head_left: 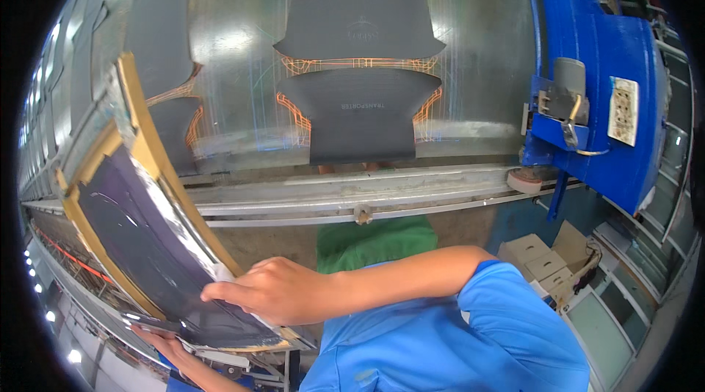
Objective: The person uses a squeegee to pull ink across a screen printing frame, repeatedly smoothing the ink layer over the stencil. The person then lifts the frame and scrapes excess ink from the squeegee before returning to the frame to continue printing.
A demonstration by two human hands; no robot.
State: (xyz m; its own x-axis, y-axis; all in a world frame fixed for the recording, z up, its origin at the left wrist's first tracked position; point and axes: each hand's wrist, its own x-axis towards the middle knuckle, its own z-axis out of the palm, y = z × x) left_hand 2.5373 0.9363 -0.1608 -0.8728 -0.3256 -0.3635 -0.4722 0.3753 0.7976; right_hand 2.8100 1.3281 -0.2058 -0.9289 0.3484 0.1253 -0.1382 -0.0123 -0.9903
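The right hand (275,290) lies flat, fingers spread, on the screen frame (158,245) at lower left; the left hand (170,348) probably grips its bottom edge. Frame looks stiff and light; hold the wooden rim.

Left hand (165,340) mostly hidden beneath the framed screen (154,245) (fingertips only).

right hand (268,290) – flat, fingers spread; left hand (163,343) (mostly hidden) – gripping from below
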